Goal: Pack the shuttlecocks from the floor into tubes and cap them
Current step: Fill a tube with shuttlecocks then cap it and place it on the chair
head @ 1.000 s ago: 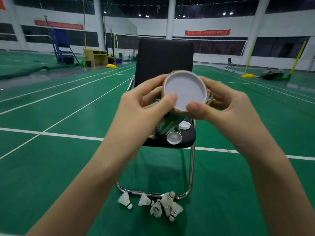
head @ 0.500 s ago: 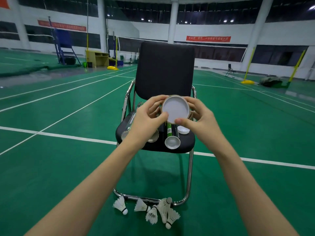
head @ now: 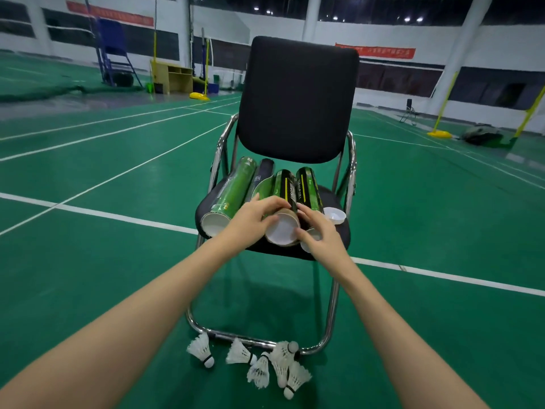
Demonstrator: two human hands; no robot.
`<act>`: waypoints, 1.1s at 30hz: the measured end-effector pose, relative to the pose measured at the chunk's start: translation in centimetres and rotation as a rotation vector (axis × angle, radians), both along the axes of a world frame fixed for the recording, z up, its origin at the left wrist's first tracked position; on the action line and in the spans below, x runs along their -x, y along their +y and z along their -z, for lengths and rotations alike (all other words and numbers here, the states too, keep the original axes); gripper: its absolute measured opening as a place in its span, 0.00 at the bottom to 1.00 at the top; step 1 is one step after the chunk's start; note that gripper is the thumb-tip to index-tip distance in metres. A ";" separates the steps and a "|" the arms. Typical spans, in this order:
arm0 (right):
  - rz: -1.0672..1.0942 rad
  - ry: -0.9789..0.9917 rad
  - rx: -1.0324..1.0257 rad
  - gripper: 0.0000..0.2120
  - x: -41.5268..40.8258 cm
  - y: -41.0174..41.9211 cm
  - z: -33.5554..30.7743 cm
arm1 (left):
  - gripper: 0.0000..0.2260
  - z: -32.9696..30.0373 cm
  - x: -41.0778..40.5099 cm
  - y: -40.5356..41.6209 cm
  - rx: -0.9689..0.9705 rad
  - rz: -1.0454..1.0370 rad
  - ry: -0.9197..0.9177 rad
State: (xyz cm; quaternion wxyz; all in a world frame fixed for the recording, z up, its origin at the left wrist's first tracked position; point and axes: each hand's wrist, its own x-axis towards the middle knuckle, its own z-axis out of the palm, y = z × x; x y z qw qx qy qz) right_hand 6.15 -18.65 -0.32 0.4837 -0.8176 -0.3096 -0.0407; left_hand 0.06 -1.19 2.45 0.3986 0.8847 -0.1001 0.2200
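A capped green tube (head: 281,228) lies on the black chair seat (head: 339,240), its white cap facing me. My left hand (head: 253,216) grips its left side, and my right hand (head: 317,231) rests against its right side with fingers spread. Other tubes lie beside it: a green one (head: 233,193) with a white cap at far left, a dark one (head: 264,172), and a green-black one (head: 308,187) at right. A loose white cap (head: 334,215) sits on the seat's right edge. Several white shuttlecocks (head: 265,364) lie on the floor by the chair's chrome base.
The chair's black backrest (head: 298,98) stands upright behind the tubes, with chrome armrests (head: 351,160) on both sides. Green court floor with white lines (head: 118,216) surrounds the chair. Yellow net posts (head: 441,131) and a wooden desk (head: 172,76) stand far off.
The capped tube went from held up near my face down onto the chair seat among the other tubes. Both arms stretched forward and the right hand's fingers loosened.
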 end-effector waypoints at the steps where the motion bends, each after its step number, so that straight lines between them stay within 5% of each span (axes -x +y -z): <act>1: 0.034 -0.056 0.075 0.24 -0.6 0.3 0.8 | 0.13 0.5 -0.5 0.5 -0.077 -0.034 0.002; 8: 0.122 -0.340 0.111 0.20 -1.9 0.7 3.6 | 0.16 2.8 -1.4 4.5 -0.351 -0.304 -0.040; 14: 0.206 -0.297 0.034 0.18 -2.4 1.6 3.5 | 0.13 3.5 -2.4 4.9 -0.395 -0.554 -0.090; 22: 0.272 -0.197 -0.033 0.17 -1.8 1.9 3.2 | 0.08 3.1 -1.2 4.5 -0.295 -0.486 -0.292; 25: 0.275 -0.192 -0.001 0.17 -1.7 1.9 3.1 | 0.08 0.5 0.5 4.2 -0.154 -0.488 -0.401; 33: 0.301 -0.185 0.142 0.18 -1.4 2.3 2.6 | 0.07 -2.2 8.5 6.8 0.623 -0.597 -0.361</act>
